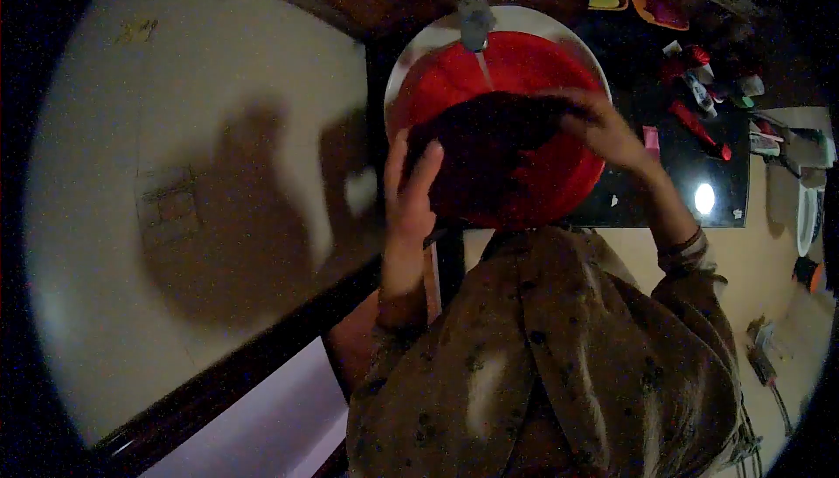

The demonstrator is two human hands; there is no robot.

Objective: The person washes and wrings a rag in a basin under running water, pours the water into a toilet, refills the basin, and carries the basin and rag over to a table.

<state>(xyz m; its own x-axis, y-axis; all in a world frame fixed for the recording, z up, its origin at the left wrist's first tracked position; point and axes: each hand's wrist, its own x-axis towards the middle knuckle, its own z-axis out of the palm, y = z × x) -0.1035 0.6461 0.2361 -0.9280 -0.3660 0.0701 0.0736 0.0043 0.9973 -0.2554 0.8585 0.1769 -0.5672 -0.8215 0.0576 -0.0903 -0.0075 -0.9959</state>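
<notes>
Pale wall takes up the left side, large dark shadow cast on it. Person's loose brown shirt, dark-spotted, fills the lower middle. Dark glossy counter to the right of the washing spot. White sink, rim visible at top and upper sides. Red basin inside that rim. Dark bundle, cloth-like, sits in the red basin, covering much of its middle and left; too dark to make out folds or exact type.

Right hand at the bundle's upper right edge, fingers reaching over it, slightly blurred; cannot tell if it grips. Left hand at the bundle's left side, thumb and fingers apart, pointing up; cannot tell if cloth is pinched between them. Hands well apart, bundle between.

Faucet above the basin, thin water stream falling toward the bundle's top edge. Two orange dishes at the counter's far end, one with something pale yellow, the other pinkish red. Red long item nearer, white tube just beyond it. Small pink piece near right wrist.
</notes>
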